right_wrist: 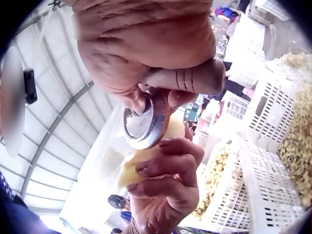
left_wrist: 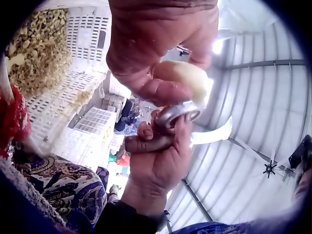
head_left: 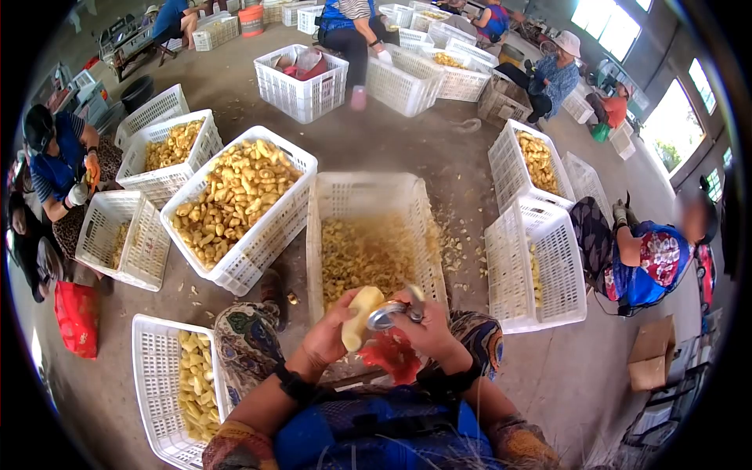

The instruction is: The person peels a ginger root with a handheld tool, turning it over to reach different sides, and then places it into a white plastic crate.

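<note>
Head view, nearest the body: the left hand [head_left: 327,335] gripped a pale yellow root piece [head_left: 355,325], fingers curled round its side, above the near end of a white crate [head_left: 316,235]. Its long axis ran roughly away from the body, the far end angled to the right and the near end pointing back toward the lap. The right hand [head_left: 429,329] gripped a round metal tool [head_left: 384,316], its rim against or just beside the piece's right side, partly blocking it. From the left wrist, fingers hid part of the pale surface too.

Red material [head_left: 392,356] lay beneath the hands, near the lap. Beyond them, the white crate held a broad heap of peelings [head_left: 364,258], with scraps on the floor to its right. At near left stood a low crate [head_left: 143,392] of yellow pieces; farther forward on that side, a tilted crate [head_left: 301,192] was heaped with browner ones. Two crates [head_left: 513,157] [head_left: 564,290] stood at right. Farther off, seated people [head_left: 662,262] worked among more crates, and an orange bucket [head_left: 251,22] stood at far left.
</note>
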Demonstrator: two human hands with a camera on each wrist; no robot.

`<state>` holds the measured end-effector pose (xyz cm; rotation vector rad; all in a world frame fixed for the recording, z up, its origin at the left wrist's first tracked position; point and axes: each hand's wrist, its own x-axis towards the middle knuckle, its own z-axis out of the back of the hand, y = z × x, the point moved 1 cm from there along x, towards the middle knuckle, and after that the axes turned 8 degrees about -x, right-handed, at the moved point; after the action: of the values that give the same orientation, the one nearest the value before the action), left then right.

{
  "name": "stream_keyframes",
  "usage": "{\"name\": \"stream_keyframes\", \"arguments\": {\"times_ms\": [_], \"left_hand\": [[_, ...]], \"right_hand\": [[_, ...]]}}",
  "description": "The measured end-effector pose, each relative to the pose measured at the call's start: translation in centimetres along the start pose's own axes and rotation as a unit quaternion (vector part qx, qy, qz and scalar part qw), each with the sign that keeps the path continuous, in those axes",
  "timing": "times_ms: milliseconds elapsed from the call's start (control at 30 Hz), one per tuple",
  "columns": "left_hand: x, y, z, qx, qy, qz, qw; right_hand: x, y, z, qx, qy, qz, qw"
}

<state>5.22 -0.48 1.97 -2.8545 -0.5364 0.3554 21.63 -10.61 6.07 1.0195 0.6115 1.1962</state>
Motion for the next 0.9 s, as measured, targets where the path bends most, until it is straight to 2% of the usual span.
{"name": "stream_keyframes", "arguments": {"times_ms": [33, 133, 233, 267, 333, 367, 433, 500, 533, 667, 733, 767, 833, 900], "left_hand": [[0.0, 0.0, -0.3, -0.002, -0.019, -0.011, 1.000], [0.7, 0.3, 0.4, 0.043, -0.070, -0.043, 0.996], [1.4, 0.4, 0.8, 0.118, -0.123, -0.071, 0.983], [1.6, 0.5, 0.7, 0.146, -0.143, -0.082, 0.976], [1.0, -0.1, -2.3, 0.108, -0.154, -0.075, 0.979], [0.8, -0.5, -3.4, 0.090, -0.158, -0.071, 0.981], [1.0, -0.4, -2.1, 0.058, -0.167, -0.051, 0.983], [1.0, -0.3, -1.9, -0.014, -0.182, -0.009, 0.983], [0.8, -0.4, -2.6, -0.039, -0.189, -0.013, 0.981], [0.4, 0.1, -2.3, -0.050, -0.121, -0.051, 0.990], [0.2, 0.5, -2.9, -0.024, -0.128, -0.069, 0.989], [0.1, 0.7, -3.2, -0.012, -0.132, -0.078, 0.988], [0.0, 1.0, -3.1, -0.039, -0.109, -0.042, 0.992], [-0.1, 1.0, -3.1, -0.049, -0.073, -0.018, 0.996]], "right_hand": [[-0.1, 0.4, -0.2, -0.052, 0.002, -0.020, 0.998], [0.1, 1.5, -0.6, -0.044, -0.018, -0.013, 0.999], [0.0, 1.2, -0.3, -0.054, -0.001, -0.013, 0.998], [-0.1, 1.4, 0.1, -0.087, -0.020, -0.026, 0.996], [-0.1, 1.8, 1.0, -0.151, -0.059, -0.050, 0.986], [0.0, 1.9, 0.9, -0.212, -0.076, 0.002, 0.974], [0.2, 1.7, 0.9, -0.329, -0.113, 0.100, 0.932], [0.2, 0.8, -0.1, -0.394, -0.108, 0.149, 0.901], [0.2, 0.6, -0.5, -0.426, -0.106, 0.173, 0.882], [0.0, 1.0, -1.4, -0.420, -0.095, 0.186, 0.883], [0.0, 0.3, -1.5, -0.409, -0.094, 0.180, 0.890], [0.2, -0.2, -1.4, -0.425, -0.113, 0.203, 0.875], [0.8, -1.3, -0.7, -0.459, -0.149, 0.247, 0.840], [1.0, -2.6, 2.0, -0.488, -0.174, 0.152, 0.842]]}}
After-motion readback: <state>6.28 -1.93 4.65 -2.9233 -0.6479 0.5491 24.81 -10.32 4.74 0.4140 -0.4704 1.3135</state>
